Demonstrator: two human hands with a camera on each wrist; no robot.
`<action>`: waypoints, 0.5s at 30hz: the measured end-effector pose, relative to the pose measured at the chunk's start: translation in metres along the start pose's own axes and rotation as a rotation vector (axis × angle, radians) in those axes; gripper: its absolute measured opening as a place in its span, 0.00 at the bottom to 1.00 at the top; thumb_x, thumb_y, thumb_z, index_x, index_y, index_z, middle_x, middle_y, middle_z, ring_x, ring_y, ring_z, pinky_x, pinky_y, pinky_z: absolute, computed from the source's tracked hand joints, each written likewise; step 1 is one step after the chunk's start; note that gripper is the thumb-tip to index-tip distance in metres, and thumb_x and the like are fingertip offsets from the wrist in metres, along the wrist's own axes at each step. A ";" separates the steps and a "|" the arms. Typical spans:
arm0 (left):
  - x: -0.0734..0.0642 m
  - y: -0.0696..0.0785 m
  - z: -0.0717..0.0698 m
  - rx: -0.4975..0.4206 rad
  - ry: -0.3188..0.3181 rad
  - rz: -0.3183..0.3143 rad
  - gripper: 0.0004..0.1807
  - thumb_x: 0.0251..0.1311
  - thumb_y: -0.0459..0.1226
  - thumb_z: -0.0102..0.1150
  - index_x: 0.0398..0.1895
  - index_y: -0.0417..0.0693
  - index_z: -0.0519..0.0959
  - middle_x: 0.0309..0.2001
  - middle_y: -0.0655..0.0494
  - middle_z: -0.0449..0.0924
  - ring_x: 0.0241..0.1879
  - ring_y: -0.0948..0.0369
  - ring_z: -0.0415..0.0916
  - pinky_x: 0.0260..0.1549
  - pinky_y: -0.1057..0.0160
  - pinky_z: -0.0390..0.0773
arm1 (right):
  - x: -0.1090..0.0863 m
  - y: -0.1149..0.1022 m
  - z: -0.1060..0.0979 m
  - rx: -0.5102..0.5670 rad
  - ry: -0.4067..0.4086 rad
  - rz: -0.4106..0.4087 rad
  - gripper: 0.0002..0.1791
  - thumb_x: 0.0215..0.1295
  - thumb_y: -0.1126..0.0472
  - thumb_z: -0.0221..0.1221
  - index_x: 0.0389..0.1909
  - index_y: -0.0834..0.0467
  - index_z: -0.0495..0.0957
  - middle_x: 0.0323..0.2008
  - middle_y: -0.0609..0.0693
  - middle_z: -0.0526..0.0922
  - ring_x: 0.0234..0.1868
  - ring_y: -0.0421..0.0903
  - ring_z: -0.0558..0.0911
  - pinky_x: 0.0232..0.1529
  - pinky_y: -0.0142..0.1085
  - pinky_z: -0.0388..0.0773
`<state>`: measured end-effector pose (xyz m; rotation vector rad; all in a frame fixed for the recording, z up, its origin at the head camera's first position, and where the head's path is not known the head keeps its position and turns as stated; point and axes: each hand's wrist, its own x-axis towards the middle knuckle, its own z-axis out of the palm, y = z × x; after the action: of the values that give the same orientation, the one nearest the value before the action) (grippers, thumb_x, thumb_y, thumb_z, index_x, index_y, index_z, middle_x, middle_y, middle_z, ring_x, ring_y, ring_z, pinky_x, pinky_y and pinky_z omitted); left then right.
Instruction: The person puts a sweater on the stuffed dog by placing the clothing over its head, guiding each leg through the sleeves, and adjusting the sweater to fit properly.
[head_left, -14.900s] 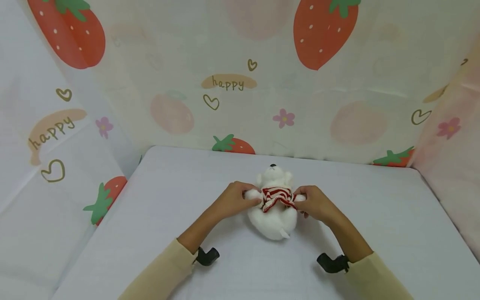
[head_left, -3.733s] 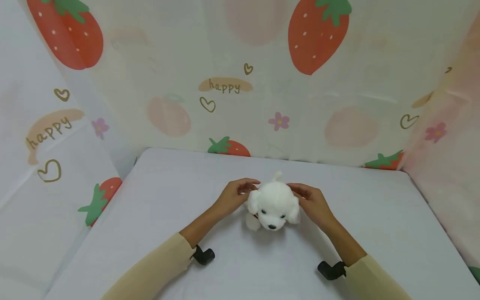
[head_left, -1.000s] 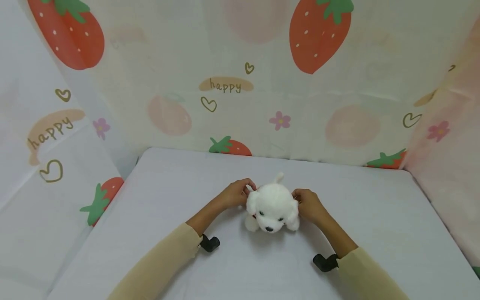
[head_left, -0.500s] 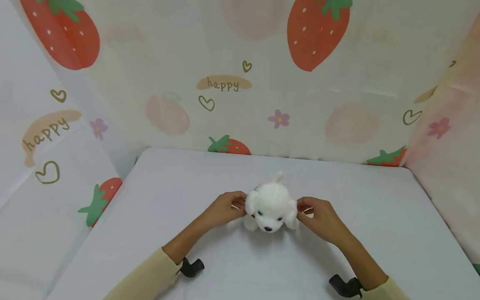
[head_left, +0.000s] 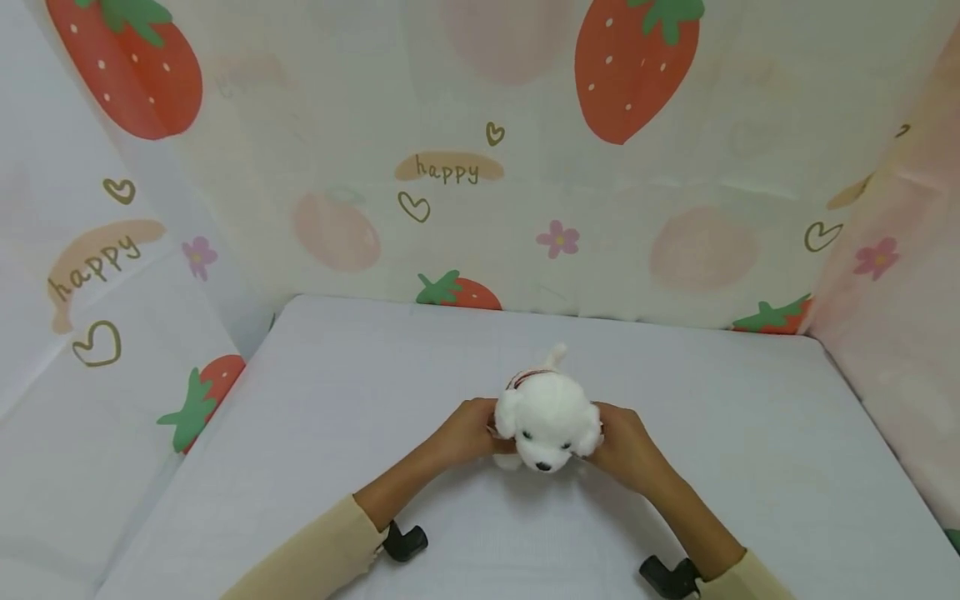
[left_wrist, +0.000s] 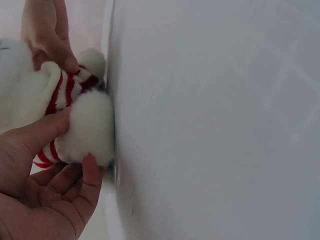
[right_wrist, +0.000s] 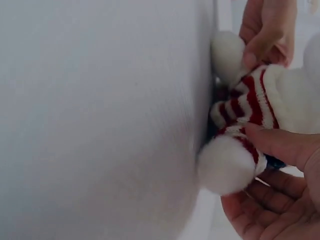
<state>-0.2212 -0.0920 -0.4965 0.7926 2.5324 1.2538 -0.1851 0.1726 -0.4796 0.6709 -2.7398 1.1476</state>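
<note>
A white plush dog (head_left: 553, 417) stands on the table, its face turned toward me and its tail up behind. It wears a red-and-white striped knit sweater (right_wrist: 252, 97), whose edge shows behind the head in the head view. My left hand (head_left: 474, 433) holds the front leg on the left, thumb and fingers around the fluffy paw (left_wrist: 92, 127). On the other side, my right hand (head_left: 626, 446) grips the sweater's sleeve around the other front leg, with the paw (right_wrist: 226, 165) sticking out. The dog's head hides most fingertips in the head view.
A white cloth-covered table (head_left: 360, 358) lies under the dog. Behind it hangs a backdrop (head_left: 480, 242) printed with strawberries, hearts and flowers. A black wrist mount (head_left: 405, 542) sits at the left cuff and another black mount (head_left: 667, 575) at the right.
Long before, the dog lay on its back; now it stands facing me. In the last half second both hands moved inward to the front legs, and the sweater's edge came into view behind the head.
</note>
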 end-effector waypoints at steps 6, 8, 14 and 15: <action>0.000 0.001 0.007 0.025 0.017 -0.009 0.24 0.52 0.38 0.78 0.52 0.48 0.82 0.49 0.56 0.86 0.51 0.59 0.81 0.51 0.59 0.78 | 0.001 -0.007 0.002 0.088 -0.047 0.135 0.03 0.63 0.66 0.65 0.36 0.59 0.80 0.27 0.44 0.79 0.28 0.40 0.73 0.28 0.33 0.73; 0.000 0.002 0.008 0.019 0.013 -0.019 0.24 0.52 0.39 0.78 0.53 0.48 0.81 0.49 0.56 0.86 0.51 0.59 0.81 0.50 0.59 0.78 | -0.001 -0.009 0.003 0.121 -0.066 0.207 0.02 0.64 0.67 0.63 0.34 0.61 0.79 0.25 0.46 0.76 0.27 0.42 0.72 0.27 0.34 0.71; -0.001 0.002 0.004 0.003 0.008 -0.043 0.24 0.54 0.40 0.77 0.54 0.50 0.80 0.49 0.58 0.85 0.51 0.59 0.81 0.51 0.58 0.78 | -0.003 -0.009 0.008 0.173 -0.112 0.339 0.05 0.65 0.65 0.61 0.38 0.63 0.80 0.29 0.48 0.80 0.29 0.44 0.75 0.29 0.36 0.73; -0.002 0.002 0.002 -0.003 0.010 -0.048 0.23 0.54 0.40 0.77 0.53 0.50 0.81 0.48 0.58 0.86 0.51 0.59 0.81 0.50 0.57 0.78 | -0.003 -0.009 0.009 0.171 -0.115 0.349 0.07 0.65 0.64 0.63 0.41 0.63 0.81 0.31 0.48 0.82 0.31 0.44 0.78 0.30 0.37 0.74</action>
<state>-0.2177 -0.0902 -0.4962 0.7222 2.5406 1.2496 -0.1774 0.1618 -0.4812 0.2848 -2.9624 1.4677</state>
